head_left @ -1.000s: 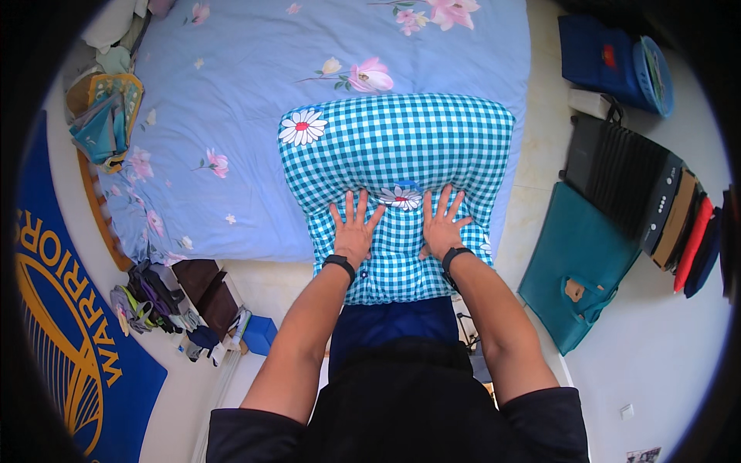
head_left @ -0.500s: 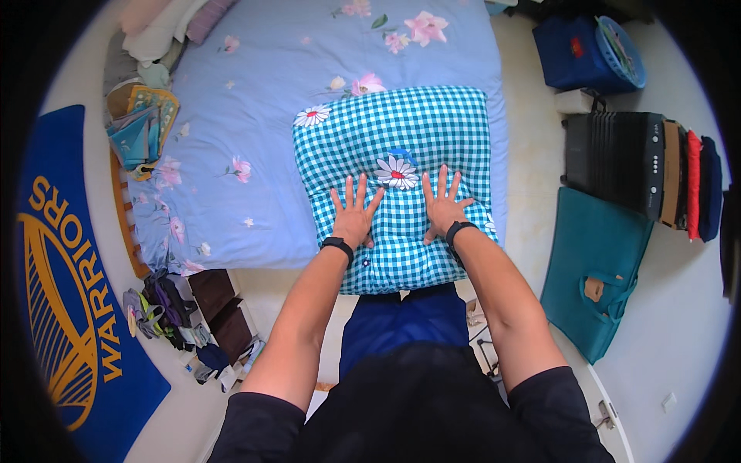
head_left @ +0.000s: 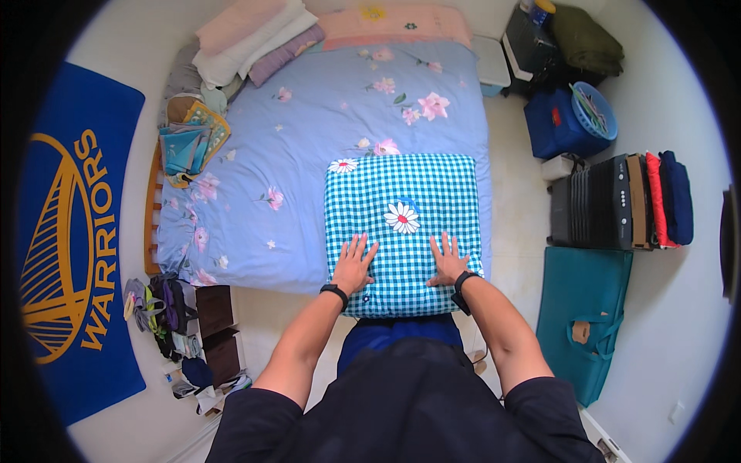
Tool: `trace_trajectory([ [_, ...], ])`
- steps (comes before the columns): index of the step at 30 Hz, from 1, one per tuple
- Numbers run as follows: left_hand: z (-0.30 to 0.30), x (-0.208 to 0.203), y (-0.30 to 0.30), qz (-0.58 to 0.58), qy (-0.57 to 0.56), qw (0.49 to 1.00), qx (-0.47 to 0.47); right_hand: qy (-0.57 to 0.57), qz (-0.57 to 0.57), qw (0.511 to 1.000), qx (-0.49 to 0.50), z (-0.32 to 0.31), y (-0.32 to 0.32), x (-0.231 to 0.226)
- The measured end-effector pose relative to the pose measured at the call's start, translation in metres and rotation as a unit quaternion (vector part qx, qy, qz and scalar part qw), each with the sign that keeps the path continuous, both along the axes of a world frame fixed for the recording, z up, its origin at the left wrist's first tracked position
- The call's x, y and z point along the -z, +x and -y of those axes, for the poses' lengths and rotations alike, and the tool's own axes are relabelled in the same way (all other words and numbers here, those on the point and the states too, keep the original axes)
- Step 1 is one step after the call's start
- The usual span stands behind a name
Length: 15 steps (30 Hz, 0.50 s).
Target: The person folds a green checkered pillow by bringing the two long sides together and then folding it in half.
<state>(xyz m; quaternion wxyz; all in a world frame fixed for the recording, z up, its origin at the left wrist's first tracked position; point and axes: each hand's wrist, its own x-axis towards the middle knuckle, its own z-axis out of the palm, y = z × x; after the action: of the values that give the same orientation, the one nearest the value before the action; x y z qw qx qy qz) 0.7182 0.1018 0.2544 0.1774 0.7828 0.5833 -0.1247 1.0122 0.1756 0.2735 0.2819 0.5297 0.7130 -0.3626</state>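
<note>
A puffy, squarish teal-and-white checked bundle with daisy prints lies at the near right part of the bed. It looks like a folded quilt or a large cushion; I cannot tell which. My left hand rests flat on its near left part, fingers spread and pointing away from me. On the near right part lies my right hand, palm down, its fingers spread as well. Neither hand grips the cloth. Under the bundle is a bed with a blue floral cover. Both wrists wear dark bands.
Folded bedding is stacked at the bed's far left corner, with cloth items nearer. Along the right wall stand a black suitcase, a flat teal case and a blue basket. Shelves with bags stand at left.
My view has tilted up, showing more of the bed's far end. Both hands have slid nearer to me over the checked bundle, whose top now looks smoother and flatter.
</note>
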Motion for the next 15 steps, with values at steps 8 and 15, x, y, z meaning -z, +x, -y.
trace_trajectory([
  [8,0.043,0.002,-0.002,0.087,0.007,0.991,-0.103,0.038,-0.012,0.999,0.012,0.038,0.016,0.004],
  [15,0.002,-0.031,0.032,0.076,-0.096,0.925,-0.359,0.003,-0.021,0.995,0.098,0.013,0.012,-0.005],
])
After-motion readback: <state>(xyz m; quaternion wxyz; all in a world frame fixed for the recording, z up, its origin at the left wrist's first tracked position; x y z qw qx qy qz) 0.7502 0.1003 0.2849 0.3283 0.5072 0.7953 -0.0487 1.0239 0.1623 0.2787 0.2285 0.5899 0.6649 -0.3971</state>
